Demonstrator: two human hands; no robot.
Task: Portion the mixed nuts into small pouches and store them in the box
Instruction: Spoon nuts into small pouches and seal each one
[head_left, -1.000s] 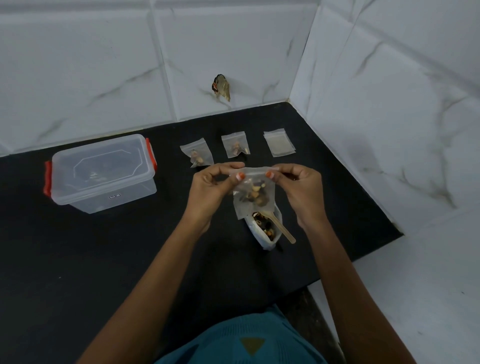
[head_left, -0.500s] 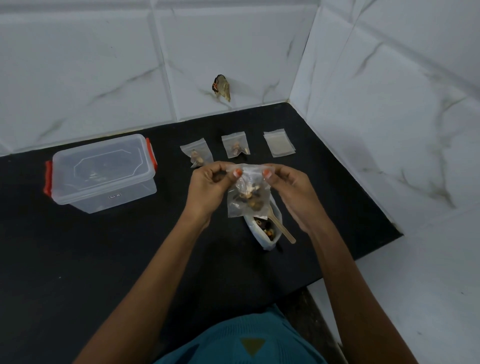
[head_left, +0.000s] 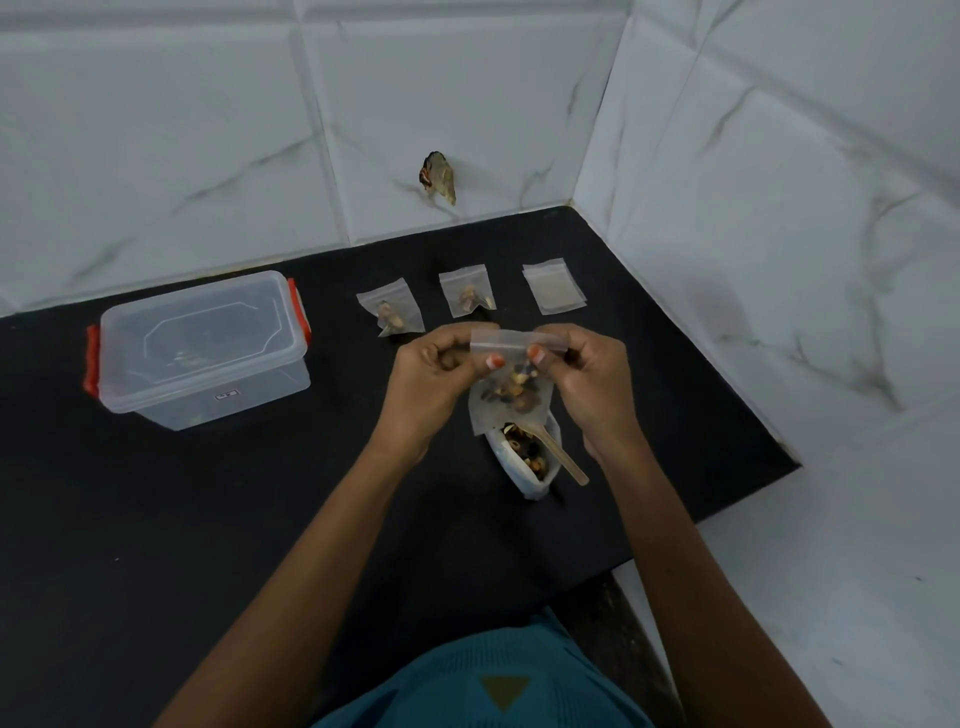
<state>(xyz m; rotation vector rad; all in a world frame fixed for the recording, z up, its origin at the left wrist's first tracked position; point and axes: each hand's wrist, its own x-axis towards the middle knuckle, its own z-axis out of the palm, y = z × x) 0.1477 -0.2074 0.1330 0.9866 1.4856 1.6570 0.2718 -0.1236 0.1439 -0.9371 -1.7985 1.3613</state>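
A small clear pouch (head_left: 511, 397) partly filled with mixed nuts hangs above the black counter. My left hand (head_left: 434, 382) pinches its top strip on the left and my right hand (head_left: 589, 376) pinches it on the right. Right below stands the open white bag of mixed nuts (head_left: 530, 457) with a wooden spoon (head_left: 563, 460) in it. Two filled pouches (head_left: 390, 312) (head_left: 467, 297) lie behind my hands. A stack of empty pouches (head_left: 553, 286) lies to their right. The clear box (head_left: 200, 348) with red latches stands at the left, lid on.
The black counter (head_left: 208, 519) ends at white marble-tiled walls behind and to the right. Its right edge drops off beside the nut bag. A small brownish object (head_left: 440, 176) sticks on the back wall.
The pouch's top strip has shifted right and now lies stretched level between both hands; my thumbs have drawn closer together along it.
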